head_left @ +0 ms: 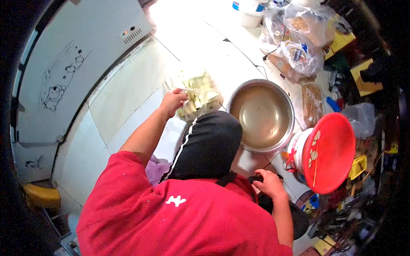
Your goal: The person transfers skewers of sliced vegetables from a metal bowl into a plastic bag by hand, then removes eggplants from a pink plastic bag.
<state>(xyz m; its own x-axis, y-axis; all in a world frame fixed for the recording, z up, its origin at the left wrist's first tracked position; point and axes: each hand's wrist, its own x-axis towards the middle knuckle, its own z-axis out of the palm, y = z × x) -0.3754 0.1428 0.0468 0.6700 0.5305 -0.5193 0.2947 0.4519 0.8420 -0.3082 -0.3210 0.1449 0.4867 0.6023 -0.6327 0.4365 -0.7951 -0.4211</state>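
Note:
My left hand point(173, 103) is closed in a pinch on the edge of a clear plastic bag point(179, 112). Pale green and cream cut vegetable pieces point(200, 94) fill the bag, which stands on the floor beyond my knee. My right hand point(270, 183) is low over my right leg, its fingers curled near something black that I cannot make out. A wide metal basin point(292, 119) of cloudy brownish liquid sits on the floor between my knees. To its right, a red plastic basin point(337, 149) on a white bucket point(301, 147) carries a skewer and several pale slices.
A bundle of thin wooden sticks in plastic point(313, 102) lies right of the metal basin. Filled plastic bags point(299, 55) and a white tub point(250, 17) are at the back. A white appliance point(81, 59) stands along the left. Clutter lines the right side.

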